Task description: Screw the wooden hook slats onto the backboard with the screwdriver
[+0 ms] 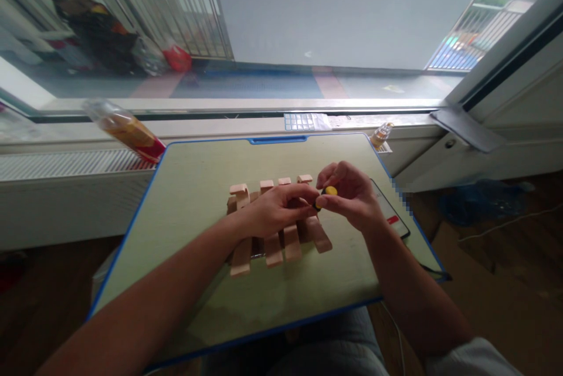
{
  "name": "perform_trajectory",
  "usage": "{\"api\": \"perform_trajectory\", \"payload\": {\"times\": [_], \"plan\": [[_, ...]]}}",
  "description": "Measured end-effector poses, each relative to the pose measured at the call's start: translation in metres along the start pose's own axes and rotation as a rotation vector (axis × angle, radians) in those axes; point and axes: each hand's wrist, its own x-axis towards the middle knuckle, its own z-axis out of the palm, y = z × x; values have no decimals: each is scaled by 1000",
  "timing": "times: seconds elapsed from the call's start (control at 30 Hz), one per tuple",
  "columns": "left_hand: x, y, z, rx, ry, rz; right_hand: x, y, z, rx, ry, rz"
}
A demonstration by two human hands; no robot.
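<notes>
Over the middle of the table, my left hand [285, 207] and my right hand [352, 194] meet at a small yellow-and-black object [331, 190], whose exact kind I cannot make out. My right thumb and fingers pinch its yellow part. The left thumb and fingertips close on its dark lower end, partly hidden by the fingers. Below my left hand and wrist lies a row of several light wooden slats with curved ends [241, 256], side by side across a darker base. The forearm and hand hide the middle of this row.
The pale table [197, 159] has a blue rim. A phone [393, 214] lies at its right edge, behind my right wrist. On the left stands a bottle with a red label [132, 135]. A small bottle [380, 135] and a blister-like sheet [307, 122] are by the window.
</notes>
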Motion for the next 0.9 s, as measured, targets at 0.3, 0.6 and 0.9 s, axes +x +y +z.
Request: {"api": "perform_trajectory", "payload": {"times": [0.3,0.6,0.9], "plan": [[0,9,-2,60,15,3,1,-7,-12,-65,-103,24],[-1,-1,1,-61,3,-30,-1,0,0,-39,11,-15],[0,7,-3,21,-13,33,2,-12,-13,-57,-130,50]]}}
